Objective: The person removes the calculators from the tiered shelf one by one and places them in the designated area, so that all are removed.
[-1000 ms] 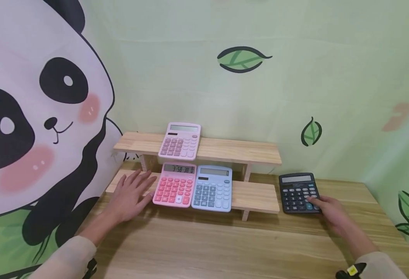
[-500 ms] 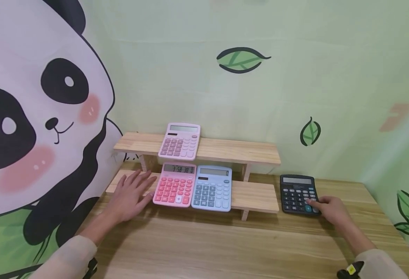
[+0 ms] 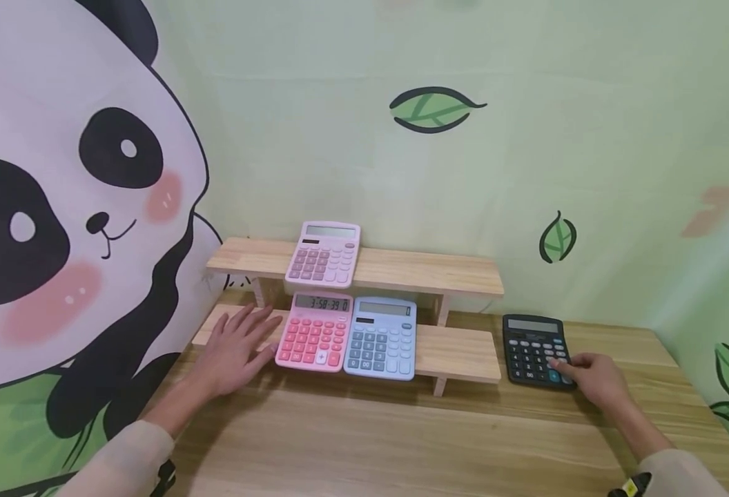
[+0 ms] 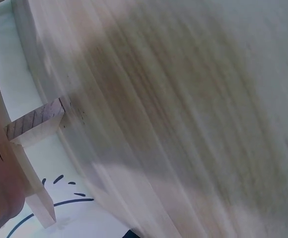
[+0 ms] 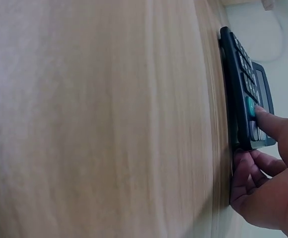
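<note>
The black calculator [image 3: 529, 348] is at the counter [image 3: 364, 435], just right of the wooden shelf [image 3: 458, 352]. Your right hand [image 3: 597, 379] pinches its near corner, thumb on the keys. Your left hand [image 3: 234, 355], fingers spread, is over the lower board beside the bright pink calculator [image 3: 313, 335].

One calculator [image 3: 532, 345] is right of the lower shelf [image 3: 456, 352] (bearing two calculators [image 3: 313, 335]), another calculator [image 3: 324, 254] on the upper shelf [image 3: 429, 269] behind
</note>
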`<action>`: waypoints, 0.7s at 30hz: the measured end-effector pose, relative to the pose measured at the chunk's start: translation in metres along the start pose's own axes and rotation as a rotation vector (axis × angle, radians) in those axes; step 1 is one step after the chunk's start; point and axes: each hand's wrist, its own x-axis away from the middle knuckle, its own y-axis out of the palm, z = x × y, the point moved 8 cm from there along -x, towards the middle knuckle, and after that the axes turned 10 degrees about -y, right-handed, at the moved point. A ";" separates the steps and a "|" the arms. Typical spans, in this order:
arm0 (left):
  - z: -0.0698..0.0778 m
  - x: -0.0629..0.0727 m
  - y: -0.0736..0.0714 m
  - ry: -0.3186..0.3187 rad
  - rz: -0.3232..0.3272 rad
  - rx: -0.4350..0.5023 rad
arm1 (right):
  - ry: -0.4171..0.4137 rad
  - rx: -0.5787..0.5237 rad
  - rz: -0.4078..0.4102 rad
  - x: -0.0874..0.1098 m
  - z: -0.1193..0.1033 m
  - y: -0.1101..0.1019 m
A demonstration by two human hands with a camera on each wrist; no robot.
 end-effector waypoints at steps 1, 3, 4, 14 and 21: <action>0.000 0.000 0.000 -0.003 -0.001 0.005 | -0.005 0.004 0.002 -0.001 0.000 -0.001; 0.000 0.001 0.002 -0.010 -0.004 0.012 | -0.008 0.011 0.008 -0.001 0.000 -0.002; 0.000 0.001 0.003 -0.013 -0.005 0.015 | -0.006 0.013 0.011 -0.001 0.000 -0.003; 0.000 -0.002 0.005 0.002 0.022 -0.003 | 0.041 0.014 -0.001 0.005 0.001 0.004; 0.001 -0.001 0.002 -0.005 0.021 -0.005 | 0.024 0.015 0.001 0.000 -0.004 0.001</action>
